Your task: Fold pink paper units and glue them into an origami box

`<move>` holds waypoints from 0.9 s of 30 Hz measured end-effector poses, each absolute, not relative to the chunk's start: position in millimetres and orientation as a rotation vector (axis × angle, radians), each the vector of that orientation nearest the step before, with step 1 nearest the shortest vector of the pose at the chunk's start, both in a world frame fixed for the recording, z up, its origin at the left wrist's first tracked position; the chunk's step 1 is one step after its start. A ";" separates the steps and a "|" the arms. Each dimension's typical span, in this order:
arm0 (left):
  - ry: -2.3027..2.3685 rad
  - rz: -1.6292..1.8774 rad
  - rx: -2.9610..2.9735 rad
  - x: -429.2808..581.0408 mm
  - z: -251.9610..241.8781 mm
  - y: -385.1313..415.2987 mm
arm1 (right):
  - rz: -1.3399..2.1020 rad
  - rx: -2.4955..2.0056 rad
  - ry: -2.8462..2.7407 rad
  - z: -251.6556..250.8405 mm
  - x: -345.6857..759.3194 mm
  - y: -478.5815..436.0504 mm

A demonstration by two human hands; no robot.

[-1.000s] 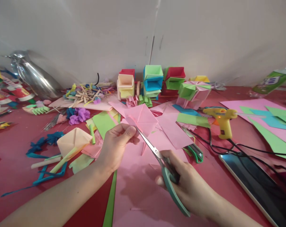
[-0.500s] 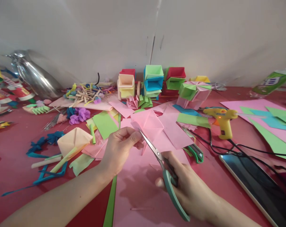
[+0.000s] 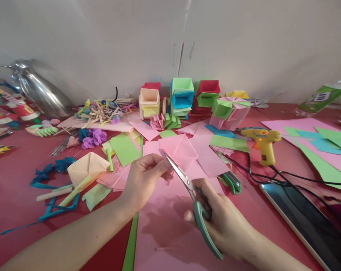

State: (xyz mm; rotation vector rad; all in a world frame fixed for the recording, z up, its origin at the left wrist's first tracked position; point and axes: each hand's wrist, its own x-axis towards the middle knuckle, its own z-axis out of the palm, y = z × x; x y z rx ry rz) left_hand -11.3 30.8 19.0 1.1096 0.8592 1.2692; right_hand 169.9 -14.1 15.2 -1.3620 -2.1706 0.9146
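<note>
Between thumb and fingers, my left hand [image 3: 149, 175] pinches the near edge of a folded pink paper [image 3: 186, 150], creased into facets. My right hand [image 3: 221, 218] grips a pair of scissors [image 3: 206, 229] with green handles. The scissors' tips are at the paper's edge, right beside my left thumb, and the blades look nearly closed. Below both hands lies a large pink sheet [image 3: 165, 226], with a thin pink strip [image 3: 167, 248] on it. To the left rests a cream folded paper shape [image 3: 88, 165] with a yellow-green rolled stem.
A yellow glue gun [image 3: 263, 143] and its black cord lie at right, above a phone or tablet [image 3: 297, 222]. Coloured paper boxes [image 3: 182, 99] stand along the wall. A metal jug [image 3: 43, 90] stands back left; purple paper flowers [image 3: 94, 138] and blue strips [image 3: 57, 210] lie left.
The folded pink paper has shifted slightly to the right and turned a little in my left hand. The scissors stay almost in place at its edge.
</note>
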 end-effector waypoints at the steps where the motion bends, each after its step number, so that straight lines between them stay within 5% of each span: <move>1: 0.862 1.271 1.110 -11.1 18.7 30.7 | 0.901 -1.371 -2.172 15.1 169.9 -14.4; 27: 0.863 1.342 1.077 -9.9 12.3 33.5 | 0.644 -1.561 -2.257 15.8 169.9 -16.7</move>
